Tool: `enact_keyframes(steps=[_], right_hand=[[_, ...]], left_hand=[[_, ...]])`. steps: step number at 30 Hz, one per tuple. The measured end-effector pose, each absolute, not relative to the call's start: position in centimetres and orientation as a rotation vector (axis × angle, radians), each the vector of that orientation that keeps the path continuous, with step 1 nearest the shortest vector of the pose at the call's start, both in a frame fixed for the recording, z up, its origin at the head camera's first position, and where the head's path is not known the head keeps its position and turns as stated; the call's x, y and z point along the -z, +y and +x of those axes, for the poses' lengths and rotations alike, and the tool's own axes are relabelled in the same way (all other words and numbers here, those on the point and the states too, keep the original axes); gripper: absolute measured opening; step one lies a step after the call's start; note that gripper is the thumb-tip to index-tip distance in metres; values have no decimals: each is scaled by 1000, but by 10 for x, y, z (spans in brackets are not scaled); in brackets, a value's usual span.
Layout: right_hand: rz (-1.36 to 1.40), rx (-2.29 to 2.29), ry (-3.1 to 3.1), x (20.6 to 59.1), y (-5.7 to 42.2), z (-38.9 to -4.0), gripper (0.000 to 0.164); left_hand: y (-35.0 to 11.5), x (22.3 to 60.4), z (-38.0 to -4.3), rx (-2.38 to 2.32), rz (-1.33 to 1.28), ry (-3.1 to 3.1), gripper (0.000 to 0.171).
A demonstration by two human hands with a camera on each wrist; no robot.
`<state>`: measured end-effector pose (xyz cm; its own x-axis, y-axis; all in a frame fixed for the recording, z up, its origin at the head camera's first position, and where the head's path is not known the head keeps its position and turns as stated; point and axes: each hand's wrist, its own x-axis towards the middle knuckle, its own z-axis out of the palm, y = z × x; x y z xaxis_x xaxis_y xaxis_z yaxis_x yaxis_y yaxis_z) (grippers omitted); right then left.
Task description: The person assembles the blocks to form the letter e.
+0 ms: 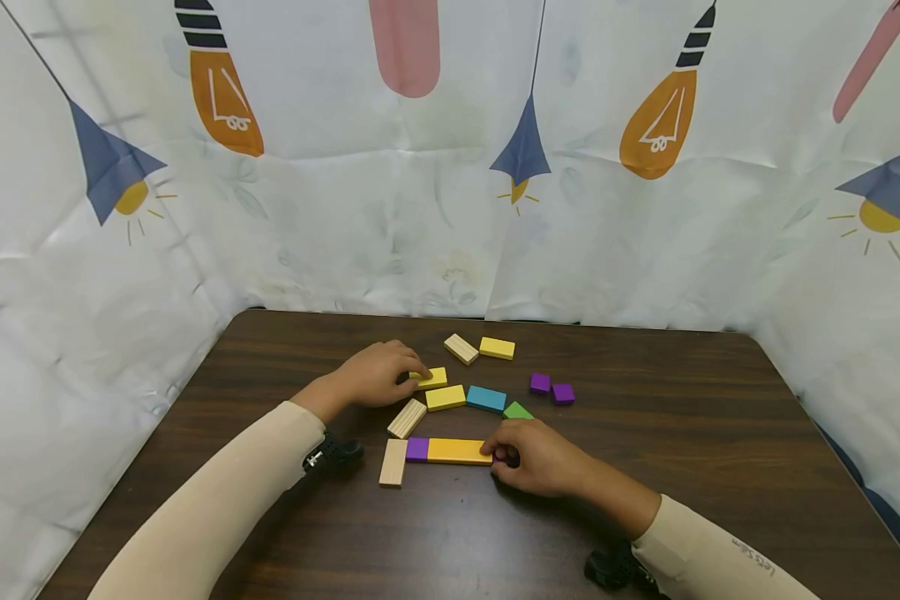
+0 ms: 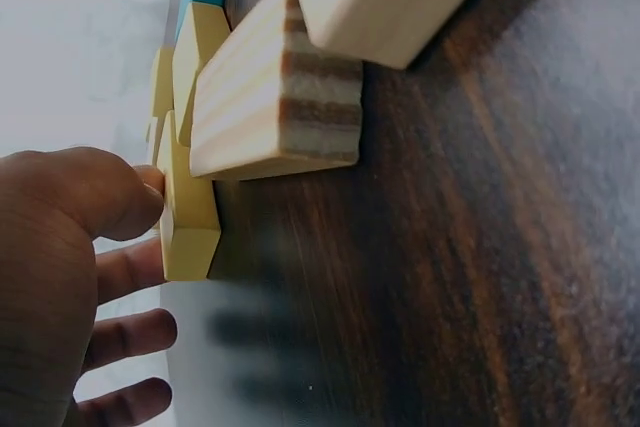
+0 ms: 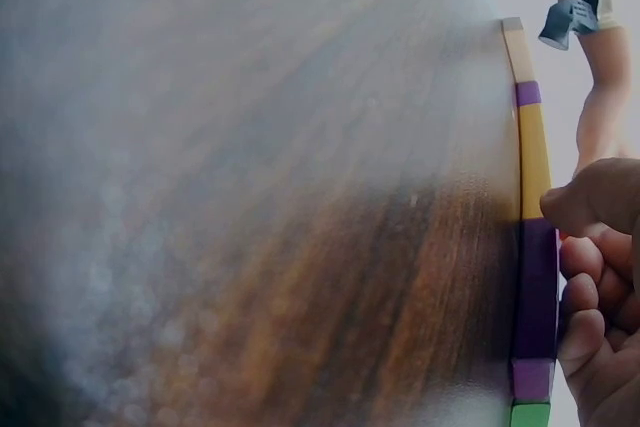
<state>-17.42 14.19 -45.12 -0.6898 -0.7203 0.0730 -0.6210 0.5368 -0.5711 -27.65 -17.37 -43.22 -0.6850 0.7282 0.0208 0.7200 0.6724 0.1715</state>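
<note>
Evidently, both your hands are busy at once; take the yellow bar point(image 1: 459, 451) as the middle of the clock, with yourself at 6. Out at 11, your left hand point(image 1: 375, 373) pinches a yellow block point(image 1: 437, 379), thumb against it, outer fingers extended clear. At 3, your right hand point(image 1: 538, 457) curls its fingers over a purple block point(image 3: 536, 292) at the bar's end; it looks like a pinch, though the fingers hide part of it.

On the counter point(image 1: 682, 417), a small purple block point(image 1: 417, 450) meets the bar at 9, with a pale block point(image 1: 393, 463) set crosswise just past it. A ridged block point(image 1: 407, 418) lies aslant at 10, a second yellow block point(image 1: 446, 398) near 12, a blue block point(image 1: 486, 398) at 1 and a green block point(image 1: 518, 412) at 2.

Your step in hand seems to be squaring the near row's 3 o'clock end while steadying the yellow block. The next move likely calls for a gentle release that leaves the bar unnudged, and a left grip that clears the second yellow block, close by at 5 from the pinched one.
</note>
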Motion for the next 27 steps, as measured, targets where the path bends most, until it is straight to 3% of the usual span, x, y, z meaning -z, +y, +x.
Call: enact_keyframes(steps=[20,27], right_hand=[[-1209,888,2615,453,143,-174,19],[-1199,880,2610,452,142,-174,19]], left_hand=[[-184,432,-278,-200,1104,2928,28],[-185,432,-281,-258,1066,2911,46]])
